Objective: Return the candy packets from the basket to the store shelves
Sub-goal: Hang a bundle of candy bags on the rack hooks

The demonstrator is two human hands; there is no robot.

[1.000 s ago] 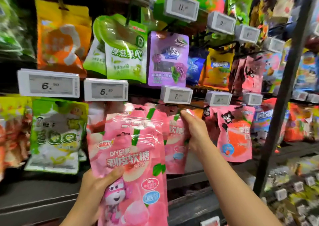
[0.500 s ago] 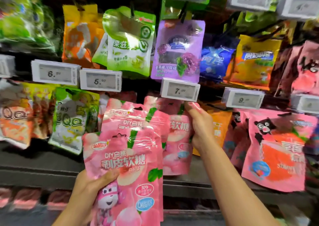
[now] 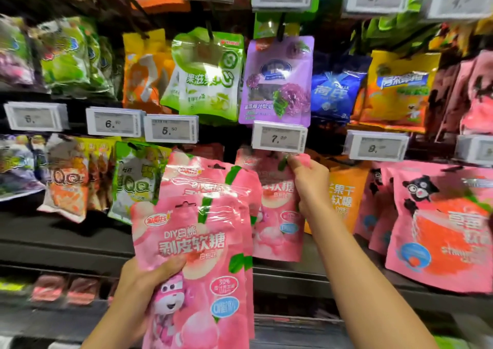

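Note:
My left hand (image 3: 138, 292) grips a stack of pink peach candy packets (image 3: 197, 244) from below, thumb across the front one; the stack stands upright in front of the shelf. My right hand (image 3: 309, 183) pinches the top right corner of another pink peach packet (image 3: 277, 223) that hangs just under the 7.00 price tag (image 3: 278, 138). The hook behind that tag is hidden. No basket is in view.
Hanging candy bags fill the shelves: green QQ bags (image 3: 133, 183) to the left, an orange bag (image 3: 344, 196) and pink bear bags (image 3: 442, 231) to the right, green (image 3: 210, 81) and purple (image 3: 277, 81) bags above. White price tags jut out along each row.
The view has closed in on the shelf. My right hand has risen a little with the hanging packet's top, up to the 7.00 tag. The left hand's stack stays put.

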